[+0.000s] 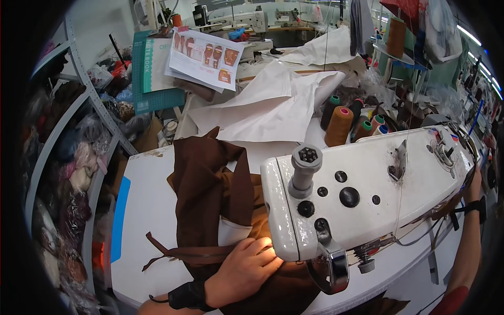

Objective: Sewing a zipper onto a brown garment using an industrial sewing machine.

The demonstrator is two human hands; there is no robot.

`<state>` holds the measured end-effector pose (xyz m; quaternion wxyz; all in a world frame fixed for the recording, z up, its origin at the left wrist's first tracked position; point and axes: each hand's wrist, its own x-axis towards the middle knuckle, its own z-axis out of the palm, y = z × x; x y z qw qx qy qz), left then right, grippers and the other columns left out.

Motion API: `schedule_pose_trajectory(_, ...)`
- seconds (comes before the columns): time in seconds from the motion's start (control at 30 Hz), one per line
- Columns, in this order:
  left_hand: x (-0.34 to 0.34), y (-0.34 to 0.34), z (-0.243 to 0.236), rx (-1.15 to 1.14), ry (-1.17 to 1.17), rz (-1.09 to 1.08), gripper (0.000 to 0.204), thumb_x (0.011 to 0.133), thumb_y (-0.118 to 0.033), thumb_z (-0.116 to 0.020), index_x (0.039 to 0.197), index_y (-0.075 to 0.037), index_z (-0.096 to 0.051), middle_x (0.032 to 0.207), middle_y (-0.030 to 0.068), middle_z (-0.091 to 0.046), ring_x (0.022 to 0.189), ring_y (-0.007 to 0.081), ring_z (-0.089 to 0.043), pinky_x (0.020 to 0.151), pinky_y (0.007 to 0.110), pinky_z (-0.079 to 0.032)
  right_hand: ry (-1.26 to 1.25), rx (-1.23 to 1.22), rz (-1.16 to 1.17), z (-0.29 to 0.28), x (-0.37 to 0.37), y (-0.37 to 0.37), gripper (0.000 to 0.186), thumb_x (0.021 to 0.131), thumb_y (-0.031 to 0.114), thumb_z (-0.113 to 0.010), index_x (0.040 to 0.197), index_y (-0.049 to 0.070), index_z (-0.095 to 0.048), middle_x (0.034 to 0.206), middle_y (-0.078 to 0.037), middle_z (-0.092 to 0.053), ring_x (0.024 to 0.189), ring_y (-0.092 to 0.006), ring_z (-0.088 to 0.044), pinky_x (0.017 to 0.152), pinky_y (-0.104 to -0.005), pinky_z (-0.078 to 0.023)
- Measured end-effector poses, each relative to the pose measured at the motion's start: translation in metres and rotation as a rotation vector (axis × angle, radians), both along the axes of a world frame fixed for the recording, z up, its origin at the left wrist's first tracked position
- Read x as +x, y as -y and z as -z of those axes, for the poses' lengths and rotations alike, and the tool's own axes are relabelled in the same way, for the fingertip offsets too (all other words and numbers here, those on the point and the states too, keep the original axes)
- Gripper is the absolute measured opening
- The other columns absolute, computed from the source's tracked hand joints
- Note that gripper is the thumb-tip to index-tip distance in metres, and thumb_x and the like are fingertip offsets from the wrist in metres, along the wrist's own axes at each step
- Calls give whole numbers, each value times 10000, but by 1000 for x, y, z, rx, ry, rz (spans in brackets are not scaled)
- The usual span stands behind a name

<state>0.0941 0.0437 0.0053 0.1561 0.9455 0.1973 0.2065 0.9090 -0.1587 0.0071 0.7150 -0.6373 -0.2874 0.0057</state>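
Observation:
My left hand (242,274) lies beside the lit needle area of a white sewing machine (362,184). Its fingers are bent together and hold down a dark brown fabric piece (202,178); the fingertips are partly hidden by the machine head. A brown zipper (202,254) runs from under that hand to the left, its tape ends loose on the table. Lighter brown cloth (258,210) shows beneath the dark piece. At the machine's far right end, my right hand (474,184) reaches up by the handwheel side, its fingers hidden behind the machine.
Thread cones (338,126) stand behind the machine. White sheet material (268,105) covers the table's back. Printed papers (205,58) lie against a green cutting mat (139,79). A metal shelf (97,115) with bagged goods stands left of the white table (144,210).

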Motion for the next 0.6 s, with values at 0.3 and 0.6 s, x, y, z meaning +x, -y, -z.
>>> schedule_pose_trajectory(0.3,0,3,0,38,-11,-10,250,827,-118,-621,1056,-68,-706,1102,32,-638,1183,251,-564,981,388,-453,141,-146,132,-23,17,10,318,1117,297,-460,1146,50,-658,807,67,-525,705,-33,-470,608,-217,-379)
schedule_pose_trajectory(0.6,2,3,-6,78,-35,-10,231,822,-128,-625,1031,-75,-709,1098,33,-637,1185,260,-561,984,393,-450,55,-9,39,-3,0,1,351,1108,270,-446,1222,1,-640,1002,-6,-632,902,-91,-577,814,-247,-467)
